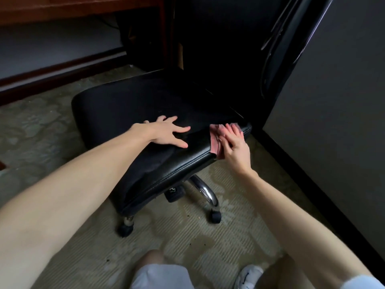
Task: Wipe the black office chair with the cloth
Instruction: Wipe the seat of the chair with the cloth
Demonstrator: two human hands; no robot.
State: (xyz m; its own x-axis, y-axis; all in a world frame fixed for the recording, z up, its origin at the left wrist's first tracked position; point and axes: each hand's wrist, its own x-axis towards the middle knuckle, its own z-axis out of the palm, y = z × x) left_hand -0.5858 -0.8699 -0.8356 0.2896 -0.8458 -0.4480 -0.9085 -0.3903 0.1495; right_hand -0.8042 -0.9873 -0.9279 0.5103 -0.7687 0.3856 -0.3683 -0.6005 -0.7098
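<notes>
Nearest the camera: a knee in pale shorts (160, 274) and a white shoe (249, 277) on patterned beige carpet (187, 232). Both bare forearms reach forward from there.

Black office chair (133, 113) stands on the carpet just ahead, seat turned at an angle, chrome base leg (205, 189) and black castors (215, 217) visible beneath the near seat edge.

Left hand (168, 133): flat on the seat top, palm down, fingers spread wide and straight. Nothing gripped; it presses on the cushion.

Right hand (234, 143): at the seat's near right corner, fingers extended and close together, laid over a pinkish-red cloth (216, 140). The cloth is bunched between the palm and the leatherette side edge of the seat, draping over the corner seam. Thumb side hidden; whether the cloth is pinched or only pressed cannot be told.

Beyond the seat: the chair's backrest frame (289, 44) rises at upper right, beside a grey partition panel (333, 101). A reddish-brown wooden desk (83, 9) sits at far left, dark underneath.
</notes>
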